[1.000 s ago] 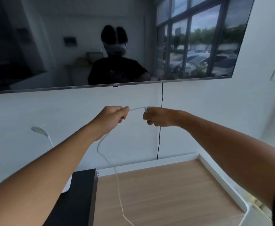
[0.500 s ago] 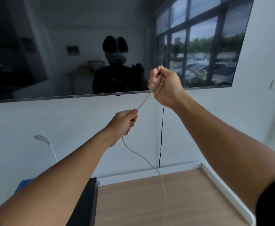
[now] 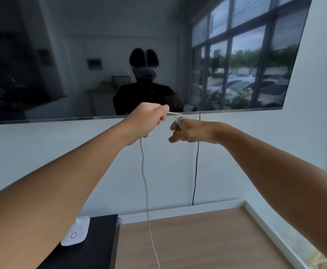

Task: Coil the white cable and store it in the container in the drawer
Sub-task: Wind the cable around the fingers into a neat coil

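Fingers (image 3: 175, 127) looped in white cable (image 3: 144, 183); left hand (image 3: 148, 121) grips it

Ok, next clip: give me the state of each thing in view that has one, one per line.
white cable: wound round a finger of the right hand, the rest hanging slack below the left hand
left hand: closed on the cable
right hand: cable looped on one finger
wall screen: dark, off
black cord: hanging straight down the wall

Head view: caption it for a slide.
Left hand feeds white cable onto loops around right hand fingers, below a wall-mounted TV.
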